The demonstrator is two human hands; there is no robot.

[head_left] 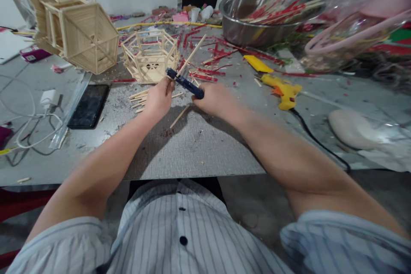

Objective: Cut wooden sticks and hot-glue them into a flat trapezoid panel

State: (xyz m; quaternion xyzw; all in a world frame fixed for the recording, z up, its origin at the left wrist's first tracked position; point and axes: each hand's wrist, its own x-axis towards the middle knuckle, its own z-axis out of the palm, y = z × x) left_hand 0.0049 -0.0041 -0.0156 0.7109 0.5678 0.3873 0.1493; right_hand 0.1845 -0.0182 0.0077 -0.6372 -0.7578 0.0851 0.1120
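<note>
My right hand [216, 99] is closed round the handle end of a dark blue plier-like tool [189, 85], which slants up to the left. My left hand [159, 100] pinches the lower end of a thin wooden stick [194, 53] at the tool's head. The stick crosses the tool and points up to the right; where the jaws meet it is too small to make out. Just behind my hands stands an open six-sided frame of wooden sticks [150, 62]. Several short cut sticks [138, 99] lie beside my left hand, and a single stick [179, 116] lies below the tool.
A larger stick-built model [91, 38] rests tilted at the back left, near a black phone [88, 106] and a white charger [50, 98]. A steel basin [237, 30] holds red-wrapped sticks. At right lie a yellow glue gun [284, 90] with its cord and a pink-handled bag [340, 47].
</note>
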